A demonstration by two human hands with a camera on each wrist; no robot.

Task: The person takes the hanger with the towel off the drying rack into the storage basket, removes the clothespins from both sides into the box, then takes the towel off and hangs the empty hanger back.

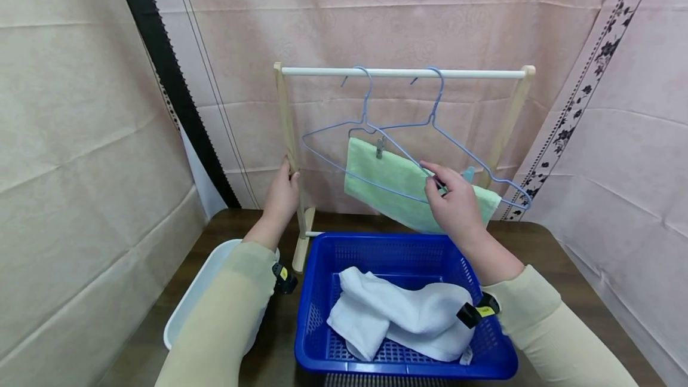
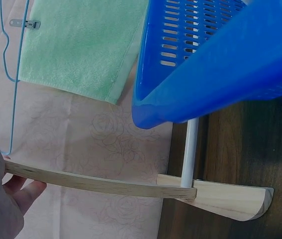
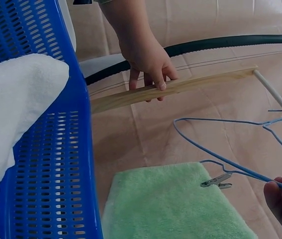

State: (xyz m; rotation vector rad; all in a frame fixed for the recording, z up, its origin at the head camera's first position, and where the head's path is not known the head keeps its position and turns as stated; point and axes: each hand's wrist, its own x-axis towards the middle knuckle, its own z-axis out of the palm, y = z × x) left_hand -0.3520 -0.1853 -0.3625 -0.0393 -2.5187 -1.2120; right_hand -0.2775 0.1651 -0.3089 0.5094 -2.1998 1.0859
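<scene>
The left grip point(image 1: 283, 193) clasps a wooden post point(image 1: 288, 130); the right grip point(image 1: 454, 200) pinches a blue hanger point(image 1: 367, 100), basket point(image 1: 405, 368) at six o'clock.

A plain mint-green terry towel point(image 1: 387, 166) sets off light-blue wire hangers point(image 1: 433, 117), a silver-grey metal clip point(image 1: 380, 148), a round white crossbar point(image 1: 403, 73) and straw-pale wooden posts point(image 1: 285, 118). The slotted plastic basket point(image 1: 306, 315) is deep blue, the soft cloth point(image 1: 408, 315) in it plain white, the tabletop point(image 1: 537, 255) dark brown with wood grain. The pinkish-beige fabric backdrop point(image 1: 462, 28) carries faint rose outlines, a whitish border strip point(image 1: 607, 46) printed with black flowers, and a black saw-edged band point(image 1: 171, 76).
</scene>
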